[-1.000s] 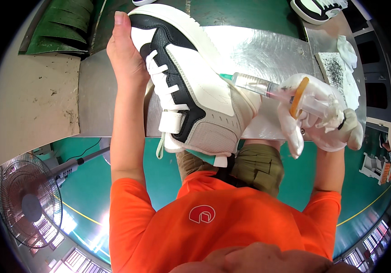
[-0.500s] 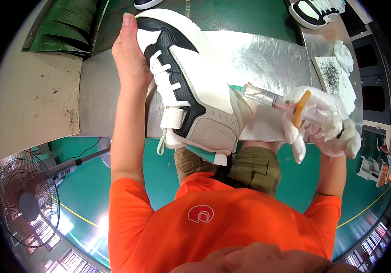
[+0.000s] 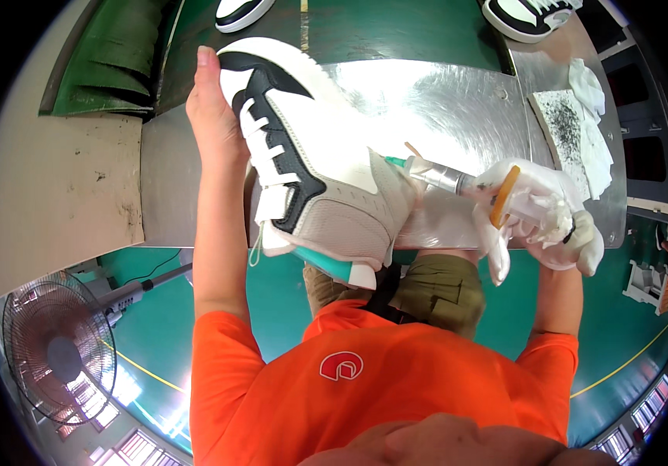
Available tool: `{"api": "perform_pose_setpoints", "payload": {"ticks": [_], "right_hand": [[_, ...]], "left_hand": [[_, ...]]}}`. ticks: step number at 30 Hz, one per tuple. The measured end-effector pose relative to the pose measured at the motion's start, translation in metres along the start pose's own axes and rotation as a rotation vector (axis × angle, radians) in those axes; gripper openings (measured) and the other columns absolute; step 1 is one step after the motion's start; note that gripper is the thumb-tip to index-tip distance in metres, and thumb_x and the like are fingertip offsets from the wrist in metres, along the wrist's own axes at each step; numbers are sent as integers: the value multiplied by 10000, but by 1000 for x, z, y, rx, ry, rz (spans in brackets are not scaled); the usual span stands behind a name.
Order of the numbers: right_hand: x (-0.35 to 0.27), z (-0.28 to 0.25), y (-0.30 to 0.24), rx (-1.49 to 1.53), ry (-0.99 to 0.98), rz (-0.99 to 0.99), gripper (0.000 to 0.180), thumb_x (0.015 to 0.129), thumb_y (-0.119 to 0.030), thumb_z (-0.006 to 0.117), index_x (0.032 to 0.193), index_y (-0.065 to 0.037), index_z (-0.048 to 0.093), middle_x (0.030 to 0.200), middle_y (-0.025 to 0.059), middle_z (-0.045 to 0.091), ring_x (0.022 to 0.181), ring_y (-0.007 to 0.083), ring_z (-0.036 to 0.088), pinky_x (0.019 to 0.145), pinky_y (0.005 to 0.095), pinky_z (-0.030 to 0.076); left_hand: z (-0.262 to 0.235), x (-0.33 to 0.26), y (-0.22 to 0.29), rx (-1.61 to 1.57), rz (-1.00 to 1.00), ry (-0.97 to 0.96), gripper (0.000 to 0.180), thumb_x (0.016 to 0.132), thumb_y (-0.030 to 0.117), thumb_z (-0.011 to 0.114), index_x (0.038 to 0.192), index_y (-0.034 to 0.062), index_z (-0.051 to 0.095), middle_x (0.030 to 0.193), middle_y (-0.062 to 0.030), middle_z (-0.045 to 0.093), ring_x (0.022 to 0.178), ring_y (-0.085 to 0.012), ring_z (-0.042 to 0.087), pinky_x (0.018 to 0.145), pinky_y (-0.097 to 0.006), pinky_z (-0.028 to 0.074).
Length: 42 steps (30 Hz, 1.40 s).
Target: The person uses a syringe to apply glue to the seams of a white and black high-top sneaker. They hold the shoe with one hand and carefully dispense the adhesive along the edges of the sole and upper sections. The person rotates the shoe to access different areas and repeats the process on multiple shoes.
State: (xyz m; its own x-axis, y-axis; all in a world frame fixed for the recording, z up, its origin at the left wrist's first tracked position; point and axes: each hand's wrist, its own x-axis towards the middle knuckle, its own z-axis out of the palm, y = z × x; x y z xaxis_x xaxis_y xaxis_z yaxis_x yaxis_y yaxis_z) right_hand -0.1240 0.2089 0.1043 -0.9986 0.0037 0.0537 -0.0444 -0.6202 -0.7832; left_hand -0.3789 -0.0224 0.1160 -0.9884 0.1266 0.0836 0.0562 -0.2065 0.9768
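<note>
A white, black and beige high-top sneaker (image 3: 326,163) lies tilted on its side over the metal table's front edge. My bare left hand (image 3: 216,113) grips its toe end, thumb up at the tip; the other fingers are hidden behind the shoe. In my gloved right hand (image 3: 536,206) is a syringe (image 3: 439,175) with clear contents and an amber finger flange. Its green tip meets the shoe's side near the sole edge by the heel; whether it touches I cannot tell. White material clings around the plunger end.
Another sneaker (image 3: 532,17) stands at the far right, and part of one (image 3: 242,11) shows on the green belt (image 3: 396,35). A black-smudged white block (image 3: 559,132) lies beside crumpled white cloth (image 3: 594,159). A standing fan (image 3: 62,353) is at the lower left.
The sneaker and my left hand have shifted slightly left and down in view. The syringe tip has moved a little left and down along the shoe. The whole view has shifted slightly.
</note>
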Motion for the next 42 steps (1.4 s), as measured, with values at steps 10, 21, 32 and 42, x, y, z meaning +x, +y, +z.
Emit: {"api": "perform_pose_setpoints", "payload": {"ticks": [10, 21, 32, 42], "right_hand": [[-31, -12, 40, 155, 204, 18, 922, 561, -307, 783, 1226, 209, 407, 854, 258, 592, 580, 287, 598, 519, 324, 500], [-20, 24, 19, 217, 407, 229, 795, 600, -263, 711, 1176, 212, 437, 775, 254, 601, 512, 263, 601, 457, 246, 449], [-32, 12, 47, 531, 202, 26, 797, 528, -128, 712, 1216, 168, 441, 944, 226, 581, 686, 239, 604, 642, 281, 478], [-37, 13, 60, 469, 227, 24, 966, 583, -277, 873, 1265, 171, 356, 925, 248, 585, 621, 293, 644, 545, 255, 505]], "left_hand": [[0, 6, -4, 69, -171, -16, 440, 956, 372, 552, 1043, -49, 648, 850, -85, 679, 721, -142, 632, 665, -254, 500], [-5, 10, -8, 388, -274, 53, 442, 925, 444, 579, 762, 36, 626, 712, -46, 631, 598, -135, 574, 581, -269, 466], [-32, 9, -9, 548, -330, 31, 515, 895, 537, 582, 830, 29, 634, 756, -101, 637, 645, -186, 628, 589, -305, 525], [-120, -21, 2, 765, -166, -212, 456, 947, 390, 529, 1197, 9, 517, 1073, -121, 632, 886, -216, 654, 691, -332, 572]]}}
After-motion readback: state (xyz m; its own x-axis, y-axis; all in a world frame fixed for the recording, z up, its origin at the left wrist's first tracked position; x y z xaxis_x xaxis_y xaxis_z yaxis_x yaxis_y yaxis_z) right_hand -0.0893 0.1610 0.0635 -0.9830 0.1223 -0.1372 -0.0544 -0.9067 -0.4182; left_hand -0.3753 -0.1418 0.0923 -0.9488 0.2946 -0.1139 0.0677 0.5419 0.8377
